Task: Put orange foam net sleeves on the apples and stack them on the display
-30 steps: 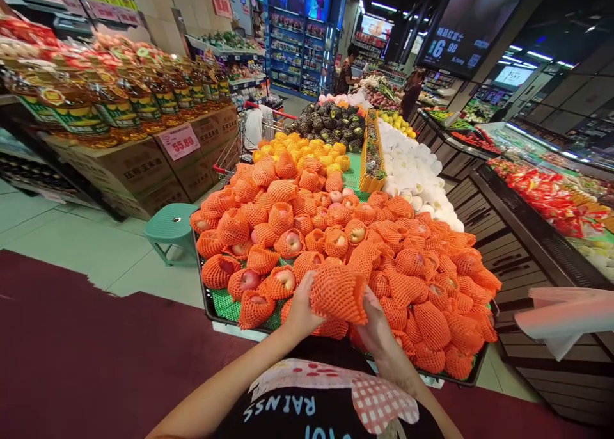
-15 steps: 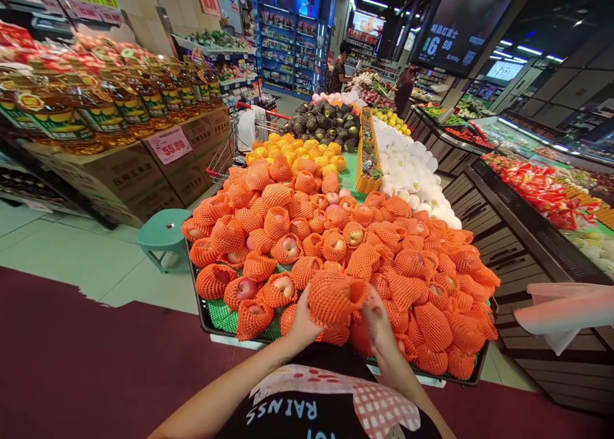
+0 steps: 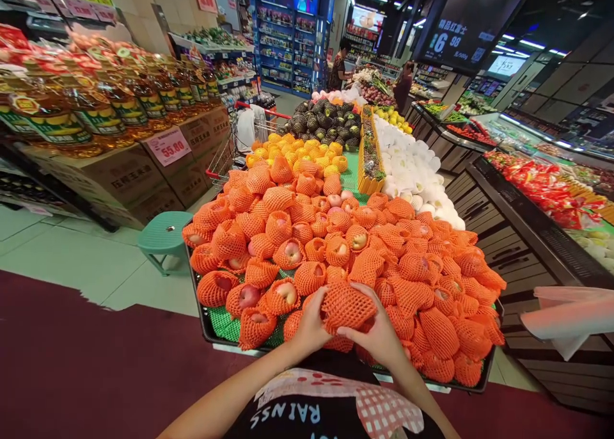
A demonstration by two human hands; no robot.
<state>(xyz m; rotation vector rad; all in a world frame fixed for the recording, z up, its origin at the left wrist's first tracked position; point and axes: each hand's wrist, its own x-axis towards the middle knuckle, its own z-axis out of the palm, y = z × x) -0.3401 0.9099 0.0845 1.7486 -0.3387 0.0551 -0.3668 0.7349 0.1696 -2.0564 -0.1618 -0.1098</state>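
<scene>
Between my two hands is an apple in an orange foam net (image 3: 349,304), held just above the front of the heap. My left hand (image 3: 314,324) grips its left side, fingers curled around the net. On the right, my right hand (image 3: 377,330) closes over the other end, thumb below and fingers on top. The netting hides the fruit inside. Around them lie many netted apples (image 3: 292,253), some with red and yellow skin showing, on a black-rimmed stand (image 3: 204,320) lined with green mesh.
Behind the apples are yellow-netted fruit (image 3: 300,152), black-netted fruit (image 3: 330,122) and white-wrapped fruit (image 3: 412,176). A green stool (image 3: 165,231) stands left, near cartons (image 3: 129,180) topped with oil bottles. A roll of plastic bags (image 3: 570,311) juts in at right. Two people are farther back.
My right hand has come round the netted apple's right end, which showed an open net edge before. The apple now lies more sideways, slightly lower and to the right.
</scene>
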